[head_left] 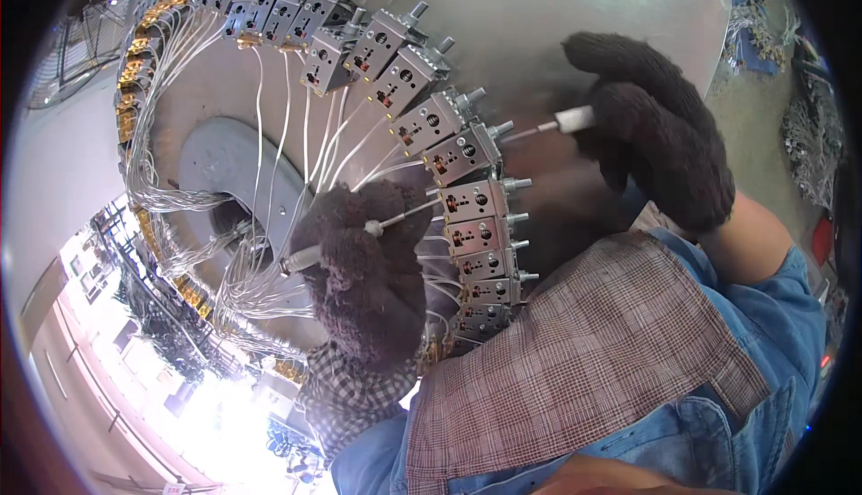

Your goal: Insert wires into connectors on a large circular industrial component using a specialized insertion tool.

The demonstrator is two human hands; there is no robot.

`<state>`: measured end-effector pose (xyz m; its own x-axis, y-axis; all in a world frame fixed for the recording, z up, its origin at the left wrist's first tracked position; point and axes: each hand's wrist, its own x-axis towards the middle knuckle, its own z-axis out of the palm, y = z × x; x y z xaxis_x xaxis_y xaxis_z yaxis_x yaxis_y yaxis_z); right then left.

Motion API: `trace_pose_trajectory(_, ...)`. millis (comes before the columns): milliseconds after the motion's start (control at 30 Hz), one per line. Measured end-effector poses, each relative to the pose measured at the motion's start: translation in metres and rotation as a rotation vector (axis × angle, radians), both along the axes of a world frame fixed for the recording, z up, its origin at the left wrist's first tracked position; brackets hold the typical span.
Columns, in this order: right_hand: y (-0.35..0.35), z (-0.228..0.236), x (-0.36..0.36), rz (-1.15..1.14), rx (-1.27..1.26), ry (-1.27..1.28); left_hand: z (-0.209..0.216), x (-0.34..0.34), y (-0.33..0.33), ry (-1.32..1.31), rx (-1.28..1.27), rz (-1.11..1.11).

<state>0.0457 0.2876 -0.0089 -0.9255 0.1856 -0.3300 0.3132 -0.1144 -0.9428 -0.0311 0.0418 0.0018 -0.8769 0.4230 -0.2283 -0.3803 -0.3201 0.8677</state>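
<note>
I have the right hand [660,127] closed on a white-handled tool [575,119], its tip near a metal box [461,156] to the hand's left; contact I can't judge remotely. My left hand [359,288] curls round a second tool [305,259], white wires [256,293] to its left.

1. Two gloved hands [364,293] [663,131].
2. Two thin tools [307,259] [575,119], one in each hand.
3. At least twelve metal boxes [474,235]; the farthest overlap too much for an exact count.
4. One grey disc [215,149].
5. White wires [256,293], too bunched to count.
6. One checked apron [575,342].
</note>
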Motion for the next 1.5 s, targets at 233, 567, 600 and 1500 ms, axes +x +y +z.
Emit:
trace_pose_trajectory(233, -0.026, -0.005, 0.027, -0.108, -0.077, 0.075, -0.008, 0.011, 0.005, 0.027, 0.168, 0.006)
trace_pose_trajectory(567, -0.029, -0.020, 0.035, 0.089, 0.612, 0.535, -0.001, 0.005, 0.017, -0.110, 0.269, -0.072)
trace_pose_trajectory(600, -0.026, -0.022, 0.034, 0.148, 0.779, 0.633, -0.003, 0.007, 0.017, -0.114, 0.269, -0.071)
trace_pose_trajectory(1500, -0.020, -0.021, 0.039, 0.190, 0.483, 0.275, -0.016, 0.010, 0.015, -0.129, 0.150, 0.222)
